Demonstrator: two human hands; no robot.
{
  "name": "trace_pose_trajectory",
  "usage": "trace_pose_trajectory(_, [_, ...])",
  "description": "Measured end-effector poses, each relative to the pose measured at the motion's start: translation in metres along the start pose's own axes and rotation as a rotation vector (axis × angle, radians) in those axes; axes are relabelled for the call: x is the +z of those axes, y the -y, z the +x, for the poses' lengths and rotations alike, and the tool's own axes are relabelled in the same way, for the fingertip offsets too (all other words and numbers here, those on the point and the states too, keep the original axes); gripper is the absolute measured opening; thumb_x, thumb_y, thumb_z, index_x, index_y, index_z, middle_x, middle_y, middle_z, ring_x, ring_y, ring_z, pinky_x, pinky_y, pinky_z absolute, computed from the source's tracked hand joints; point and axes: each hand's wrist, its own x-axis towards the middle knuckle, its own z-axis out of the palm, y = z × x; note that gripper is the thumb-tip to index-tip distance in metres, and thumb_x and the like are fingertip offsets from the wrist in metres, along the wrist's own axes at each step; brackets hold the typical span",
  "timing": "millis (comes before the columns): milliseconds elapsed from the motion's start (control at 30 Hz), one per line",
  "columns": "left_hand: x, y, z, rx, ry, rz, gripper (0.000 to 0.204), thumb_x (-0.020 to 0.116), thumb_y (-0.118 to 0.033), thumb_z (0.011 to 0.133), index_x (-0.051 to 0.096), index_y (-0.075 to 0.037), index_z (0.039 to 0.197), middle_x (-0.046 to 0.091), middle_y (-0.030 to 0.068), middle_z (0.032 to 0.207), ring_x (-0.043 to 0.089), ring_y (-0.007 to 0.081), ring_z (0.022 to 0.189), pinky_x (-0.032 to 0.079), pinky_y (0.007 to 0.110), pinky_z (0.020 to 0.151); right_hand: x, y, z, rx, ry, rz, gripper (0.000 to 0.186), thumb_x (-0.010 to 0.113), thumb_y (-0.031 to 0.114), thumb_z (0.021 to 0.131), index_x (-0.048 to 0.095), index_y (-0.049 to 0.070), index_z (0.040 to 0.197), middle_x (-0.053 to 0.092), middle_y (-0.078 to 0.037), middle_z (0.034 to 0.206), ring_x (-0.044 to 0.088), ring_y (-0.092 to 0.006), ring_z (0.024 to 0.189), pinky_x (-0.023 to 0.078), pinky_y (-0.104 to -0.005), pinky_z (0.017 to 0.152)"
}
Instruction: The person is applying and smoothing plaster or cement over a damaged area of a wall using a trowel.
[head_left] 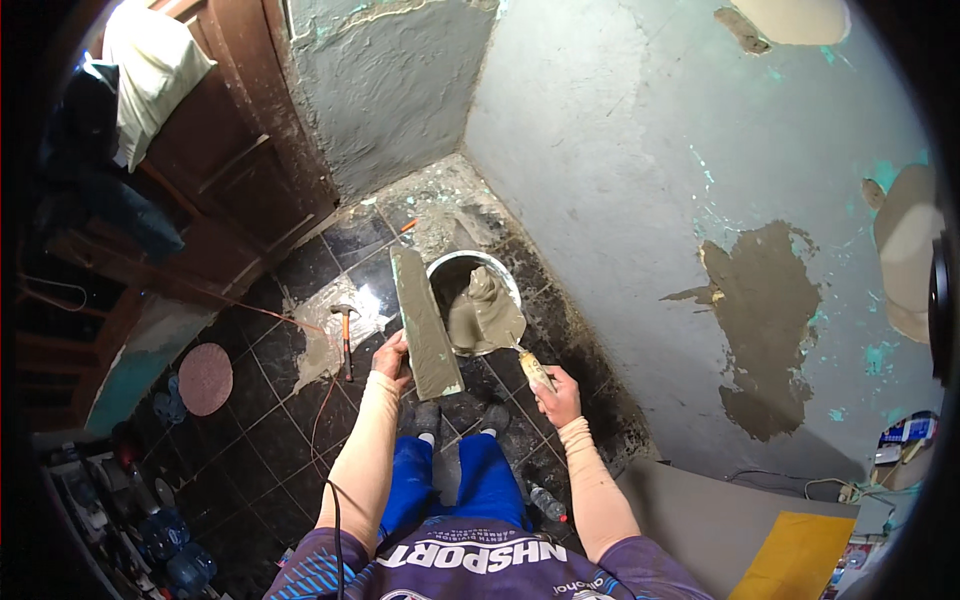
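hands at a bucket of wet plaster, seen from above. left hand [392,356] is closed on the near end of a long flat board [424,322] smeared with grey plaster, held tilted with its far end over the bucket [437,272]. right hand [558,393] is closed around the handle of a trowel [490,318], whose blade carries a thick load of plaster [480,330] over the bucket's mouth. the plaster looks soft, heavy and slippery, apt to slide off a tilted blade; the trowel is best gripped at its handle, the stiff board at its clean near end. the bucket stands on the dark tiled floor [270,430] just ahead of the person's feet. a hammer [345,335] lies to the left on a spill of dried plaster. the grey wall [620,150] to the right bears a dark damp patch [765,330].
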Motion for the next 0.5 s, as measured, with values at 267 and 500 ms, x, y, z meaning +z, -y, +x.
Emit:
trace_pose_trajectory(267, [0.063,0.029,0.032,-0.113,0.166,-0.005,0.043,0.042,-0.003,0.083,0.048,-0.003,0.125,0.059,0.0099,0.114,0.059,0.0233,0.099,0.047,0.037,0.087,-0.034,0.087,-0.022,-0.171,0.002,-0.262,0.026,0.064,0.013,0.078,0.057,0.0,0.1,0.062,-0.004,0.072,0.055,-0.0076,0.057,0.044,-0.0232,0.051])
trace_pose_trajectory(500, [0.096,0.039,0.038,-0.229,0.27,-0.125,0.048,0.043,0.001,0.08,0.047,-0.004,0.127,0.058,0.0106,0.115,0.059,0.025,0.1,0.049,0.04,0.086,-0.026,0.139,-0.027,-0.334,-0.052,-0.635,0.03,0.065,0.02,0.075,0.057,0.003,0.099,0.063,-0.018,0.084,0.063,-0.0326,0.073,0.051,-0.0355,0.065])
